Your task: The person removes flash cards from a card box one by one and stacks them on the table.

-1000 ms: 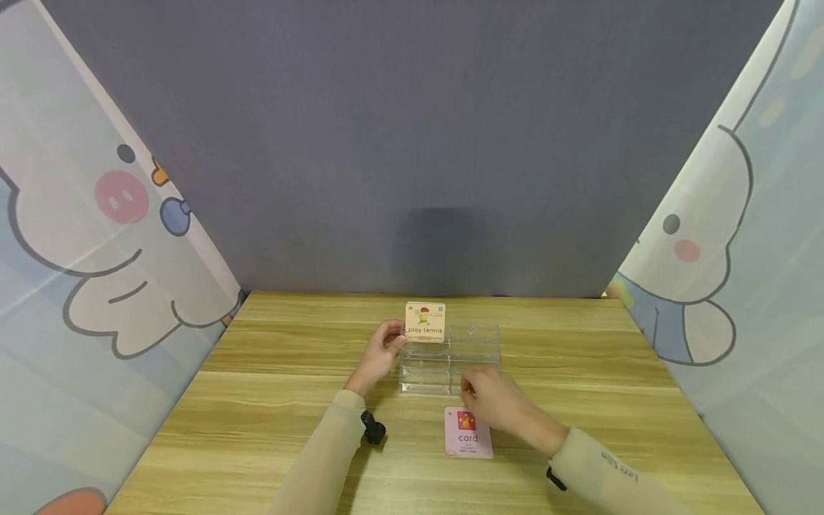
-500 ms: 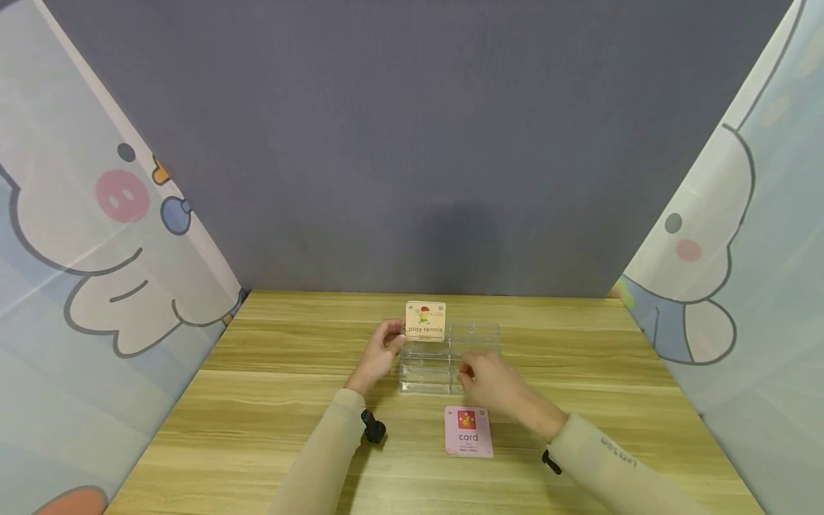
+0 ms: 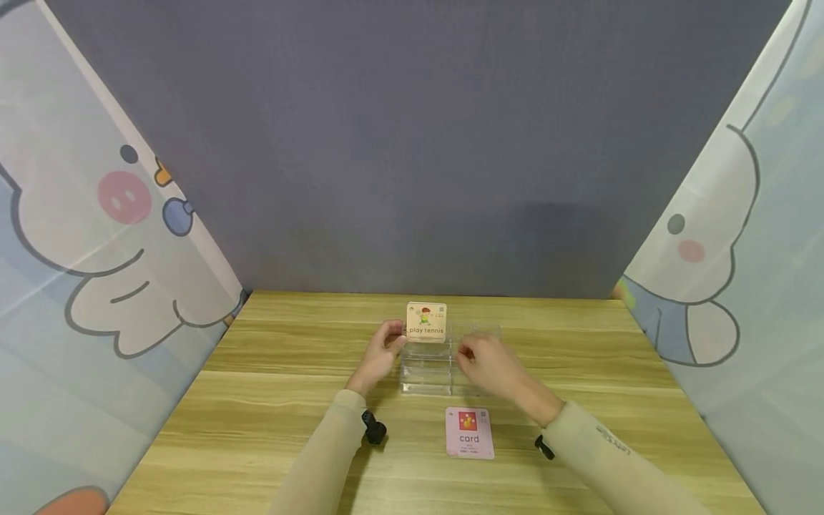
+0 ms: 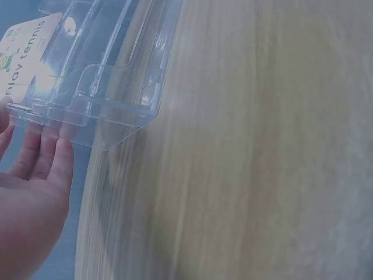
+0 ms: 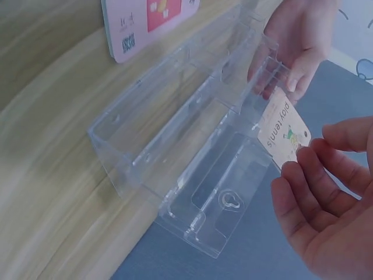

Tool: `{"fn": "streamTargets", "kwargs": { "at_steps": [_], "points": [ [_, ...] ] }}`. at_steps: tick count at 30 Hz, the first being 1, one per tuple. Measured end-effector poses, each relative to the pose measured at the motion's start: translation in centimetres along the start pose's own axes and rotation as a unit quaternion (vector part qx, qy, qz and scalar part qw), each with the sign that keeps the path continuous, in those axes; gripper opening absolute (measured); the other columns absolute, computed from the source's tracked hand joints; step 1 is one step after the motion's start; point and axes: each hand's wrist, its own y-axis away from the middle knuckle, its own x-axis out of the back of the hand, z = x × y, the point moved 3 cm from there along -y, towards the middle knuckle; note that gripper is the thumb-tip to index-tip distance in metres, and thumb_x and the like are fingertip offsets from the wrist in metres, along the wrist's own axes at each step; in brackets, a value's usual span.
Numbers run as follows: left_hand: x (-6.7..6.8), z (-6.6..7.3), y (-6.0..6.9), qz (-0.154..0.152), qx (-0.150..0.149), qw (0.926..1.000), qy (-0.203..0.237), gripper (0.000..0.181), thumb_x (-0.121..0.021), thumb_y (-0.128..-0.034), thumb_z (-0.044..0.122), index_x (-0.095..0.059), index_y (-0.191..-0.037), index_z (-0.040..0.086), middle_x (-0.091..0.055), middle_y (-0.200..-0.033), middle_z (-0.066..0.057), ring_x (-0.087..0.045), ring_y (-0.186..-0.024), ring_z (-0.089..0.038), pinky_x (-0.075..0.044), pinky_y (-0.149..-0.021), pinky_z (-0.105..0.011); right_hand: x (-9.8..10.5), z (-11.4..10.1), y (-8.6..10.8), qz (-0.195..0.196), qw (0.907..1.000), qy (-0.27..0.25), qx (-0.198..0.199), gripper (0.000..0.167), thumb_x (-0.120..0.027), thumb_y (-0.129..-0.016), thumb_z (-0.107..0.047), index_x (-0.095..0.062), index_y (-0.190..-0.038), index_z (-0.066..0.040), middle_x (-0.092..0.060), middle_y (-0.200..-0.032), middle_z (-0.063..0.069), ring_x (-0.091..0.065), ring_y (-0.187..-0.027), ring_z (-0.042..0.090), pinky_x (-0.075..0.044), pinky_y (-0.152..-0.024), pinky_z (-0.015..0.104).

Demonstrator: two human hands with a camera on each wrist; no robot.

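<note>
A clear plastic stepped rack (image 3: 426, 388) stands on the table, with two columns of compartments. In its back left compartment stands a cream card (image 3: 427, 322) reading "play tennis", with a cartoon player. My left hand (image 3: 381, 357) grips the rack's left side; the left wrist view shows the fingers (image 4: 61, 163) along the clear wall. Over the rack's right column hovers my right hand (image 3: 492, 365), fingers loosely bent. No object shows in it, and in the head view its fingertips are apart from the cream card. A pink card (image 3: 469, 433) reading "card" lies flat in front of the rack.
The wood-grain table (image 3: 290, 415) ends at a dark grey panel (image 3: 412, 179) behind. Cartoon-printed curtains (image 3: 122, 272) flank it left and right. A small black wrist device (image 3: 374, 428) sits at the left cuff.
My right hand has risen from beside the pink card, moving away from me over the rack's right column. The left hand, rack and both cards have stayed in place.
</note>
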Motion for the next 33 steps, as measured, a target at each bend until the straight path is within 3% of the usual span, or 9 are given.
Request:
{"fn": "streamTargets", "kwargs": {
  "at_steps": [19, 27, 33],
  "points": [
    [0.1, -0.2, 0.1, -0.001, 0.011, 0.9999, 0.008, 0.032, -0.057, -0.1032, 0.007, -0.053, -0.134, 0.001, -0.056, -0.129, -0.016, -0.054, -0.117, -0.029, -0.048, -0.095, -0.038, 0.2, 0.6, -2.4, 0.047, 0.9988, 0.003, -0.017, 0.006, -0.073, -0.091, -0.011, -0.071, -0.086, -0.011, -0.061, -0.08, -0.005, -0.054, -0.071, 0.01, -0.049, -0.062, 0.026],
    [0.1, 0.0, -0.1, -0.006, 0.002, 1.0, -0.007, 0.032, -0.053, -0.1035, -0.001, -0.05, -0.135, -0.006, -0.056, -0.129, -0.023, -0.053, -0.118, -0.036, -0.047, -0.097, -0.043, 0.3, 0.3, -3.4, 0.046, 0.9986, 0.005, -0.023, 0.004, -0.071, -0.093, -0.012, -0.072, -0.093, -0.009, -0.065, -0.088, -0.001, -0.059, -0.08, 0.014, -0.053, -0.07, 0.03],
    [0.1, 0.2, 0.1, -0.001, 0.002, 1.0, 0.002, 0.032, -0.055, -0.1037, 0.005, -0.052, -0.135, -0.001, -0.057, -0.129, -0.018, -0.054, -0.118, -0.031, -0.047, -0.096, -0.039, 0.3, 0.3, -4.3, 0.063, 0.9977, 0.014, -0.02, 0.005, -0.07, -0.094, -0.011, -0.072, -0.096, -0.007, -0.066, -0.09, 0.003, -0.06, -0.081, 0.018, -0.054, -0.071, 0.036]
  ]
}}
